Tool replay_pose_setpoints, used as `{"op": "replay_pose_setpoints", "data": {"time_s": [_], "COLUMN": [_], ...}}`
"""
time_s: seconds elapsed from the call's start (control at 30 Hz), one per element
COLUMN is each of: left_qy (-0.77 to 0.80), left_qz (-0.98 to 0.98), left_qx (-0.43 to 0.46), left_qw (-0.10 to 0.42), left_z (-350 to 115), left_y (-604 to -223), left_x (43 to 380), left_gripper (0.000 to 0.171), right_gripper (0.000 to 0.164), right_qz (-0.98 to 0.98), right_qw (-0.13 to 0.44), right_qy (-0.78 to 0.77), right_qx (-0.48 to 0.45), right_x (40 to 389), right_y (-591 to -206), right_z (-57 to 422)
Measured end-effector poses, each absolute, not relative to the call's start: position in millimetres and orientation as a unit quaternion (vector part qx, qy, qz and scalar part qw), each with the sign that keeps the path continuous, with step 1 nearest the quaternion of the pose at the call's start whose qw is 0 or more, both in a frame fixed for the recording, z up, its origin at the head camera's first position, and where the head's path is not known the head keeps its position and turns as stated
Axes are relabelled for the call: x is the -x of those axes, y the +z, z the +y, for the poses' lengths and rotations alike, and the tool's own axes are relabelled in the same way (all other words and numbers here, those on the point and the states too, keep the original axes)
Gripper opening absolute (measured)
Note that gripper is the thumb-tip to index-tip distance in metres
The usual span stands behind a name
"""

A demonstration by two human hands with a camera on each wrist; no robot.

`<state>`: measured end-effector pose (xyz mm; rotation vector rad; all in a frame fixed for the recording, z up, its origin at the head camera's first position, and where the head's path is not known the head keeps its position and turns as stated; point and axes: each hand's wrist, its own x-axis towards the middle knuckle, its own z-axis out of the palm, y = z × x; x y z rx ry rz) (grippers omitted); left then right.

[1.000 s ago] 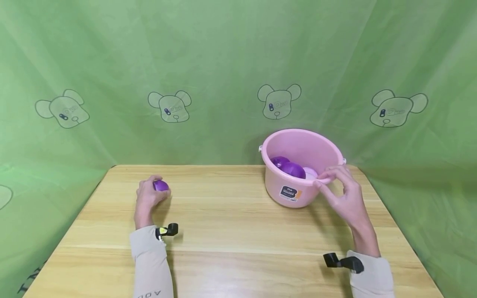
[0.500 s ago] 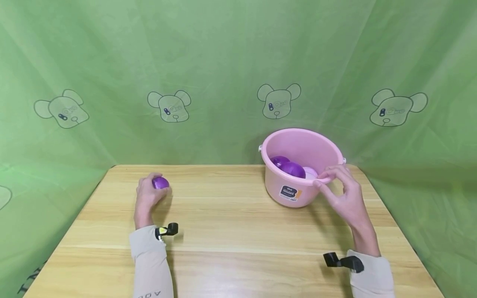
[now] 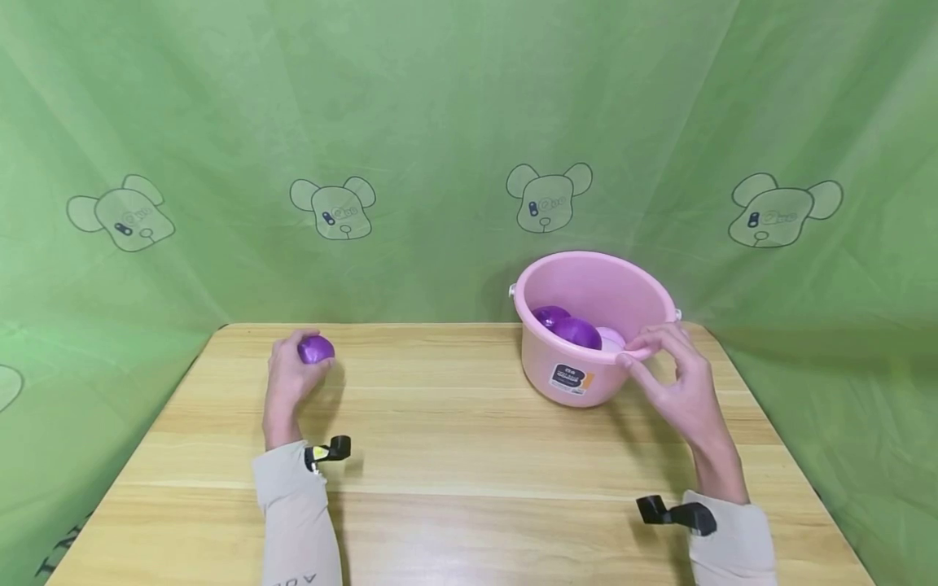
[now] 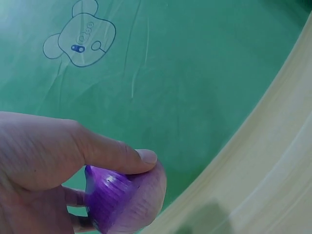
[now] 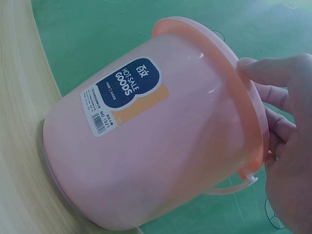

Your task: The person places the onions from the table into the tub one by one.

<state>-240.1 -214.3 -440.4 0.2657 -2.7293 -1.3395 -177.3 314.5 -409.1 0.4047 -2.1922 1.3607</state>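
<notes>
At the back left of the table, my left hand (image 3: 287, 381) grips a shiny purple onion (image 3: 315, 349) between thumb and fingers. The left wrist view shows the thumb along the top of the onion (image 4: 129, 200), whose streaked skin turns paler toward one end. Over on the right, a pink plastic bucket (image 3: 538, 366) stands upright on the table. My right hand (image 3: 681, 391) pinches its near right rim, thumb outside and fingers over the inner edge. Two glossy purple rounded things (image 3: 576, 333) and a pale pinkish one (image 3: 611, 339) lie inside, partly hidden by the rim.
The wood-grain table (image 3: 440, 456) ends at a green curtain (image 3: 440, 277) printed with bear heads, close behind the bucket. The bucket's white handle (image 5: 234, 187) hangs down its far side. A black wrist camera mount (image 3: 339, 448) sticks out from the left sleeve.
My left hand has lifted the onion slightly, up and away toward the table's back edge. The right hand and the bucket have stayed in place.
</notes>
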Motion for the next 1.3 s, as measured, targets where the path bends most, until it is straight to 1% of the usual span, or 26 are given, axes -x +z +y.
{"op": "replay_pose_setpoints", "data": {"time_s": [0.2, 0.67, 1.3], "left_qy": [-0.439, -0.431, -0.441], "left_qz": [-0.893, -0.896, -0.888], "left_qx": [-0.079, -0.069, -0.044], "left_qw": [0.061, 0.085, 0.124], "left_z": [-212, -209, -203], "left_y": [-434, -420, -405], "left_x": [239, 235, 229], "left_gripper": [0.065, 0.064, 0.063], "right_gripper": [0.028, 0.021, 0.024], "right_qz": [-0.810, -0.808, -0.811], "right_qw": [0.262, 0.262, 0.263], "right_qy": [0.504, 0.505, 0.502], "right_qx": [-0.149, -0.152, -0.148], "right_x": [177, 177, 178], "right_y": [-409, -407, -407], "right_z": [314, 315, 315]}}
